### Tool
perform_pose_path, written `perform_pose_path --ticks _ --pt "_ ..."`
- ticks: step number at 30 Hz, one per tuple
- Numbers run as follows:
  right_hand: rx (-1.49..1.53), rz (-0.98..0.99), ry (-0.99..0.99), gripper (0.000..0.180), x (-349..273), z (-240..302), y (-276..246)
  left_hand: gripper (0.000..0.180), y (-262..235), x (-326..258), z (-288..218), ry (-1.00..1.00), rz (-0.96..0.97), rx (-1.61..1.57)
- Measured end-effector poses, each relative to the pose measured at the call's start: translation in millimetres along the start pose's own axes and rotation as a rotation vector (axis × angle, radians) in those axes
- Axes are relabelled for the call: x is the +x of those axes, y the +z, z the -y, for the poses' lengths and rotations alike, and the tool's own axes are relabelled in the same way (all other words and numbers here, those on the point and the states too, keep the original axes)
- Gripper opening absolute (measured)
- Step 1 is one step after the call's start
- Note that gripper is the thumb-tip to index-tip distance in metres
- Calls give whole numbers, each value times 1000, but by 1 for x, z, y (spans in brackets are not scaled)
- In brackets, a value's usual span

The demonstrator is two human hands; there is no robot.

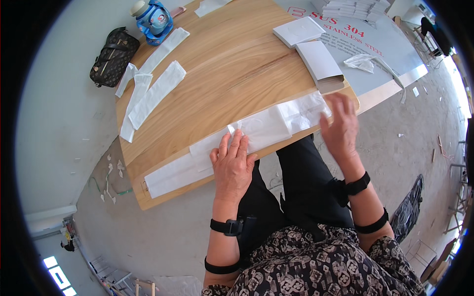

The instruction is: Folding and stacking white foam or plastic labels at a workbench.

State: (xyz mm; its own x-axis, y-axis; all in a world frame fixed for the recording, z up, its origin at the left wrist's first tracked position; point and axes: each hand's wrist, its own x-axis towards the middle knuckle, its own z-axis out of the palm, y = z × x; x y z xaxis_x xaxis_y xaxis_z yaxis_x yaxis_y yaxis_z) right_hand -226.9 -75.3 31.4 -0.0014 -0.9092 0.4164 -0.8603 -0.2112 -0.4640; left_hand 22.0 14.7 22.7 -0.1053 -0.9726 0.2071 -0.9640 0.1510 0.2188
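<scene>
A long white strip of thin, paper-like sheet (pixel 264 129) lies in overlapping lengths along the near edge of the wooden table (pixel 222 64). My left hand (pixel 231 165) rests on the strip near its middle, fingers stretched and pressing down, holding nothing. At the strip's right end hovers my right hand (pixel 340 123), slightly blurred, its thumb apart from the bent fingers; I see nothing in it. Just beyond that end lies a white cardboard box (pixel 318 60) with an open flap, touching a second flat white box (pixel 298 32).
Several folded white strips (pixel 158 91) lie at the table's left. Beyond them are a dark patterned handbag (pixel 116 56) and a blue bottle (pixel 154 20). At the far right, a grey sheet-covered surface (pixel 355 44) holds a stack of white sheets (pixel 353 9) and crumpled plastic (pixel 363 62).
</scene>
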Motion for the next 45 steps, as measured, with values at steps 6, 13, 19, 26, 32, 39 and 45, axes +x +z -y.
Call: perform_pose_path --ticks 6,13,19,26,32,39,45 --pt "323 367 -571 37 -25 76 21 37 -6 1 2 -20 7 -29" --pt "186 469 -578 55 -44 90 42 36 -6 -8 53 -357 -235 -255" --pt "126 515 -593 59 -42 95 40 30 -25 2 80 -557 -61 -44" --pt "114 526 -602 61 -40 98 39 23 -38 12 94 -758 60 -525" --pt "238 491 -579 57 -40 91 40 45 -46 27 42 -673 -234 -1039" --pt "741 518 -164 53 -29 94 29 38 -21 47 8 -566 -154 -949" --pt "807 541 245 45 -19 97 37 36 -20 55 -4 -562 -110 -1210"
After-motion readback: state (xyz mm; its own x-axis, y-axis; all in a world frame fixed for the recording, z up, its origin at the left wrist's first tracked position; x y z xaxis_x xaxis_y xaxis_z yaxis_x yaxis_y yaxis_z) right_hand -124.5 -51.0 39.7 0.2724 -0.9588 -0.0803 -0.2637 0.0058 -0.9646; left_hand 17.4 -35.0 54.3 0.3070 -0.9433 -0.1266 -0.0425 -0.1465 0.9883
